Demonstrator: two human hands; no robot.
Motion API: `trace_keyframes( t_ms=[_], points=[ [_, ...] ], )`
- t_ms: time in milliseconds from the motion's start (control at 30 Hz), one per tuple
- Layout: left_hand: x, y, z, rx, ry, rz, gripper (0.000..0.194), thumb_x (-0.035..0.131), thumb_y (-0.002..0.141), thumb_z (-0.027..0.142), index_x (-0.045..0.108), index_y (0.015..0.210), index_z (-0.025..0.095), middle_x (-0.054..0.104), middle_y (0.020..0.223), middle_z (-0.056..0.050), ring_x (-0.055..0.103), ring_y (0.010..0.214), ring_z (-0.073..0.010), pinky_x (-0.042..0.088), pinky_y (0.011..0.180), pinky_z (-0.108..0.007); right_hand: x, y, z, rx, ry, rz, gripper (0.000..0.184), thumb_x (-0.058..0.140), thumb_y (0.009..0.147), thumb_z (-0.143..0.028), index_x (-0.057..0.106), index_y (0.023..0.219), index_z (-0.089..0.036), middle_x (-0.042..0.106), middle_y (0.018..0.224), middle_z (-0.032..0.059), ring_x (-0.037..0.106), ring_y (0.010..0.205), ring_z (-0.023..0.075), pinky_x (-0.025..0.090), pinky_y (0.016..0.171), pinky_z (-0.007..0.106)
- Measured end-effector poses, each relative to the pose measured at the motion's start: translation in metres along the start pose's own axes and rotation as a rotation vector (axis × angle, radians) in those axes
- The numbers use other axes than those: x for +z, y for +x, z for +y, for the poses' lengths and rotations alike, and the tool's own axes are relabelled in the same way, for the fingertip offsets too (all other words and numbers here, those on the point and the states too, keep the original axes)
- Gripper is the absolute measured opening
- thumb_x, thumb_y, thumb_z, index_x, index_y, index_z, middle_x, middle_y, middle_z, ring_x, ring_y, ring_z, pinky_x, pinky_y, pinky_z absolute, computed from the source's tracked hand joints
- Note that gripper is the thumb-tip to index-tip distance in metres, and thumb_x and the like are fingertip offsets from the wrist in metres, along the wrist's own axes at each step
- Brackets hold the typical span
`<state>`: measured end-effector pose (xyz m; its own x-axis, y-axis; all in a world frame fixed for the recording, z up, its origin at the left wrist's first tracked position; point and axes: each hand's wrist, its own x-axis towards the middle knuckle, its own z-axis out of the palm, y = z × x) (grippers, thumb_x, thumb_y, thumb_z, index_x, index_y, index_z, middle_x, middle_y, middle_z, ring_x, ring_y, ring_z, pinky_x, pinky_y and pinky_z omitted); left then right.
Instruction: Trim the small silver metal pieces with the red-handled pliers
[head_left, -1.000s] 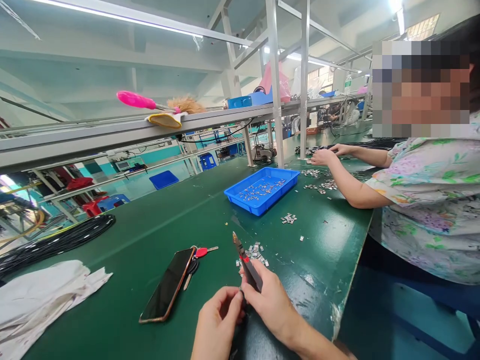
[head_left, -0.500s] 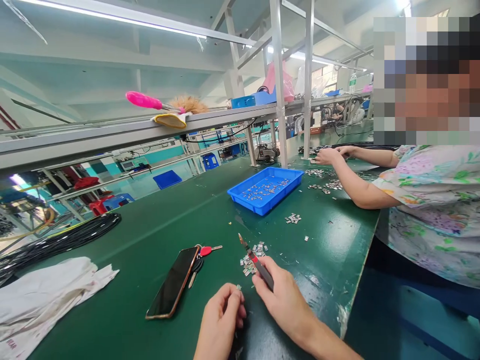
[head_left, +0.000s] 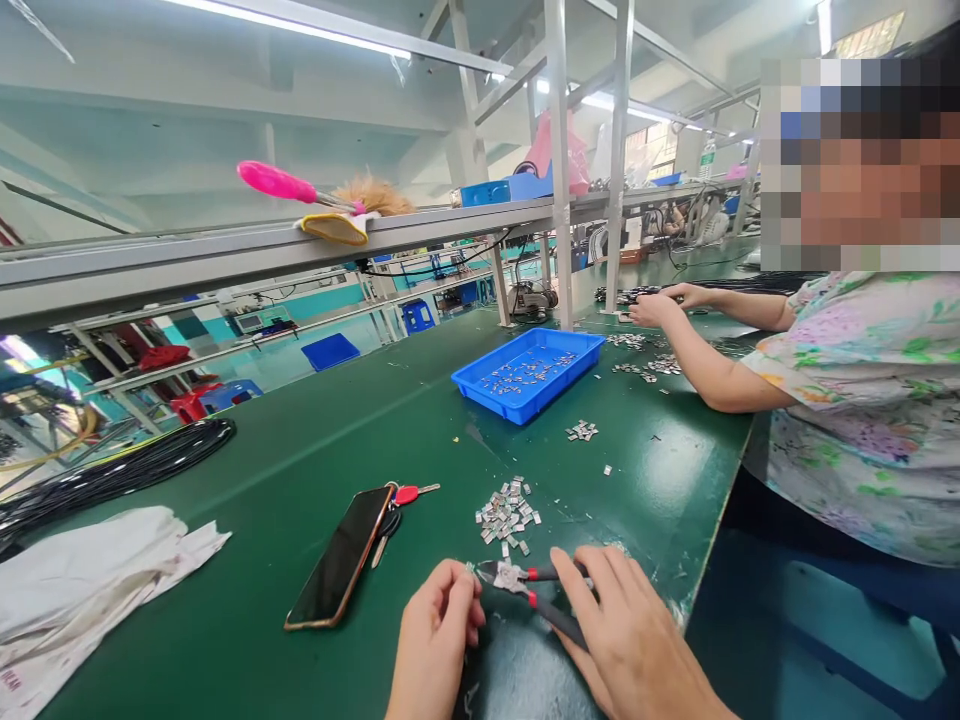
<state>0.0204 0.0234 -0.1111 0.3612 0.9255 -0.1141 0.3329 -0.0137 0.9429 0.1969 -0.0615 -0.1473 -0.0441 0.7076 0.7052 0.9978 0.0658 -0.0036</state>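
Note:
My left hand (head_left: 435, 640) is at the bottom centre, fingers pinched round a tiny metal piece at its tips. My right hand (head_left: 634, 640) grips small red-and-black cutting pliers (head_left: 529, 590), whose jaws point left and meet the piece at my left fingertips. A small pile of silver metal clips (head_left: 508, 515) lies on the green table (head_left: 315, 450) just beyond both hands.
A phone (head_left: 339, 557) with keys (head_left: 405, 495) lies left of my hands. A blue tray (head_left: 525, 372) holds more clips farther back. White cloth (head_left: 82, 580) and black cables (head_left: 112, 475) lie at the left. A co-worker's hands (head_left: 660, 305) work at the right. The table edge runs at the right.
My right hand has swung the pliers down from pointing away to pointing left, and their jaws now meet the piece in my left fingers. My left hand stays pinched.

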Motion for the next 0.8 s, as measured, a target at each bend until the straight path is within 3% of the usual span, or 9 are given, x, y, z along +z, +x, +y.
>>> trace_keyframes(
  t_ms=[167,800],
  points=[
    [0.0,0.001,-0.003,0.012,-0.004,-0.01,0.039,0.042,0.083,0.055,0.047,0.072,0.018,0.049,0.061,0.001,0.041,0.056,-0.0119,0.033,0.055,-0.023,0.003,0.001,-0.005,0.025,-0.031,0.002,0.042,0.052,0.079,-0.023,0.053,0.12,-0.012,0.053,0.098,0.0111,0.047,0.088,0.0249,0.043,0.075,0.04],
    [0.004,-0.002,-0.013,0.062,0.068,0.057,0.042,0.042,0.084,0.057,0.048,0.07,0.018,0.049,0.06,0.001,0.04,0.056,-0.0127,0.032,0.054,-0.021,-0.001,0.009,-0.012,-0.01,-0.145,0.05,0.032,0.051,0.08,-0.021,0.062,0.109,-0.012,0.057,0.083,0.0105,0.049,0.077,0.0241,0.04,0.066,0.038]
  ],
)
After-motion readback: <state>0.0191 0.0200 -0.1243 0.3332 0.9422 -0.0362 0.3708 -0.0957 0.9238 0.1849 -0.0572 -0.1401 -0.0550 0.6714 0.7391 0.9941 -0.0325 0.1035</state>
